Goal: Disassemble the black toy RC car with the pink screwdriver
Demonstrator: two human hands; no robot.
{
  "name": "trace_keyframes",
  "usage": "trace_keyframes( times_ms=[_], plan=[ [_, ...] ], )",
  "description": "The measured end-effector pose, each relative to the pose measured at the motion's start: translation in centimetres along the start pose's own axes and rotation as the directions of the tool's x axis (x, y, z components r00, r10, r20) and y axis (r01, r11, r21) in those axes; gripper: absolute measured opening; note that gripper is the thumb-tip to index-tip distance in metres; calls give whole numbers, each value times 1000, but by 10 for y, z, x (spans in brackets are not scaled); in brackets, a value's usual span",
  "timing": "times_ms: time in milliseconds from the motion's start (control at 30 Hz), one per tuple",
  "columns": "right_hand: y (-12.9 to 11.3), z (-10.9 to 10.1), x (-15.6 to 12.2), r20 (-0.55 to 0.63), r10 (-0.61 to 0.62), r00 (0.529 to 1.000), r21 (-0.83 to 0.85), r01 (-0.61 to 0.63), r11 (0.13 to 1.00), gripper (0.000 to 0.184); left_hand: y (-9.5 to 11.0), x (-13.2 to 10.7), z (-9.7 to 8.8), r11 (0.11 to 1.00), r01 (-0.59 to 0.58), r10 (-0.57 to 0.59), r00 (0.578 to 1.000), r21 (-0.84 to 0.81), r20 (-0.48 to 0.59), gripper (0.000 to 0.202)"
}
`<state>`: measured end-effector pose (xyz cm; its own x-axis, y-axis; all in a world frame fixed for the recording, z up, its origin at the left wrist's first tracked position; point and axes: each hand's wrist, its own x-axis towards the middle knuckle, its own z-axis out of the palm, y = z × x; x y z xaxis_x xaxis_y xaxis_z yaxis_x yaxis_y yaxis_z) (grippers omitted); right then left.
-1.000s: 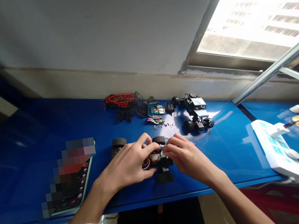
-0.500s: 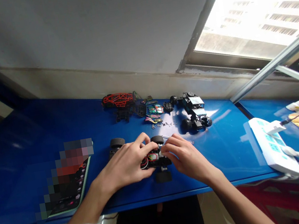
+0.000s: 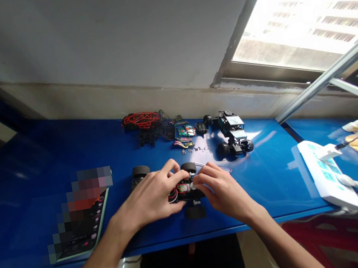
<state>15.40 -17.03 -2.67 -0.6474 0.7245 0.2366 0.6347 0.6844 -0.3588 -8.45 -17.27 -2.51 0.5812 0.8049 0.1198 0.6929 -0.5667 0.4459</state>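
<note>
On the blue table, near its front edge, lies a toy car chassis (image 3: 184, 188) with black wheels, red and white wires and a pale part inside. My left hand (image 3: 153, 193) is wrapped over it from the left, thumb on the near side and fingers on the far side. From the right, my right hand (image 3: 220, 188) has its thumb and fingers pinched together at the chassis end, by a small white round part (image 3: 193, 186). Whether those fingertips hold something is hidden. Partly behind that hand lies a thin metal rod (image 3: 199, 164).
Behind the hands are a red-caged toy car (image 3: 144, 120), colourful body shells (image 3: 186, 131), small screws (image 3: 197, 149) and a black toy truck (image 3: 233, 131). A phone or tablet (image 3: 91, 226) lies at left. A white power strip (image 3: 326, 173) stands at right.
My right hand has shifted very slightly at the chassis end. My left hand and the chassis have stayed in place.
</note>
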Motion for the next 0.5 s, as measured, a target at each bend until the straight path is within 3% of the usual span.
trace_keyframes(
  times_ms=[500],
  plan=[
    [-4,0,0,-14,29,999,-3,-29,1000,19,-2,0,1,1000,-7,7,1000,-13,-13,46]
  ],
)
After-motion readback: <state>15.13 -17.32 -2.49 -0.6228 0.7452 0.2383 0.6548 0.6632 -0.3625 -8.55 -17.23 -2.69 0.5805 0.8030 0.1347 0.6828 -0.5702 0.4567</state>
